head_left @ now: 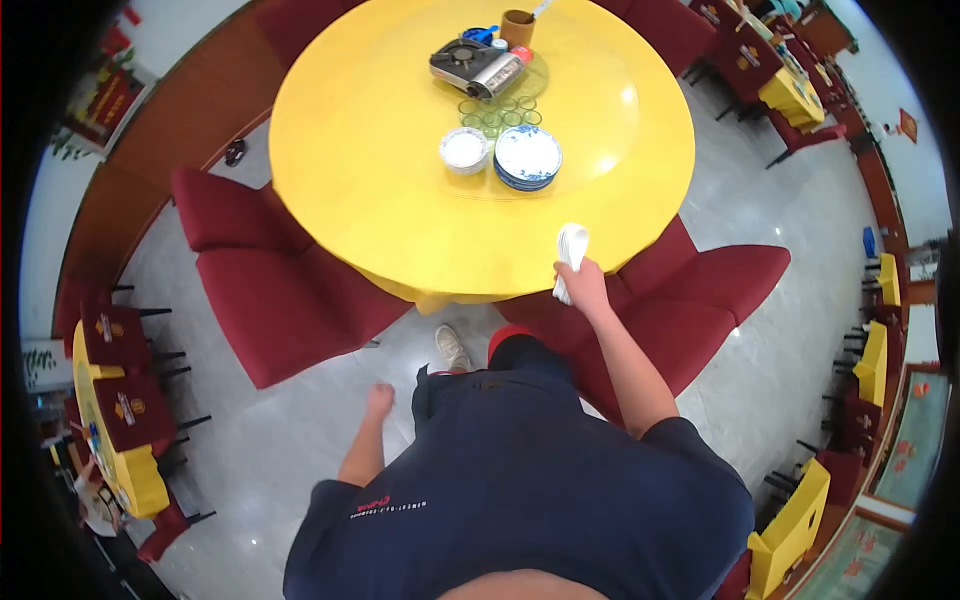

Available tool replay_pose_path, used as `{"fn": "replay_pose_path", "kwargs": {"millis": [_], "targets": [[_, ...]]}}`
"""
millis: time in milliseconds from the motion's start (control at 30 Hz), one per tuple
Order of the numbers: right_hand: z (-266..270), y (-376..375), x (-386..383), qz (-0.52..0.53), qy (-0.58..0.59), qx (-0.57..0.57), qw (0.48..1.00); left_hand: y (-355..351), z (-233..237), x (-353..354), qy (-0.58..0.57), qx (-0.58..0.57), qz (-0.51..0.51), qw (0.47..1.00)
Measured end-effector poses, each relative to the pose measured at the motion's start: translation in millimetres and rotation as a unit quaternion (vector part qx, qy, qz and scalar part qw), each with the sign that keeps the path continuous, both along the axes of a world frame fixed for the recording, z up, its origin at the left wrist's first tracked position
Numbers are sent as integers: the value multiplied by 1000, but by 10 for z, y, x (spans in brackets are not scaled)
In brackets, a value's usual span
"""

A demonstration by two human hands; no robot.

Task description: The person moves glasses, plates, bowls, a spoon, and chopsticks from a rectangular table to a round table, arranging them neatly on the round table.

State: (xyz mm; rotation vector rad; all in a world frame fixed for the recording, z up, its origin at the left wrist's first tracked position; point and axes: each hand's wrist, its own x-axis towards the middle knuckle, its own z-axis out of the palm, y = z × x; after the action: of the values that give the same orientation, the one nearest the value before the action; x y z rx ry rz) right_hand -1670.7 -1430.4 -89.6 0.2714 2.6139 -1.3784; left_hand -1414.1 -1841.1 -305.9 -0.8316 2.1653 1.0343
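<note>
A stack of white soup spoons (571, 243) is gripped in my right hand (586, 284), at the near right edge of the round table. My left hand (380, 399) hangs low beside my body above the floor, its fingers curled in and nothing visible in them. On the yellow-covered table (400, 220) stand a stack of white bowls (464, 150) and a stack of blue-and-white plates (528, 155). Behind them are several small clear glasses (497, 117). A portable gas stove (480, 66) sits farther back.
Beyond the stove is a brown cylindrical holder (517, 28) with a utensil in it. Red chairs (290, 290) flank me on the left, and another red chair (680, 290) stands on the right. Other yellow-covered tables (790, 535) line the room's sides.
</note>
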Motion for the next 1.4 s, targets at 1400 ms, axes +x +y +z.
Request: {"fn": "replay_pose_path", "kwargs": {"millis": [1400], "targets": [[-1111,3,-2930,19,-59,248,967,1861,1726,-3805,78,190,-215,955]]}}
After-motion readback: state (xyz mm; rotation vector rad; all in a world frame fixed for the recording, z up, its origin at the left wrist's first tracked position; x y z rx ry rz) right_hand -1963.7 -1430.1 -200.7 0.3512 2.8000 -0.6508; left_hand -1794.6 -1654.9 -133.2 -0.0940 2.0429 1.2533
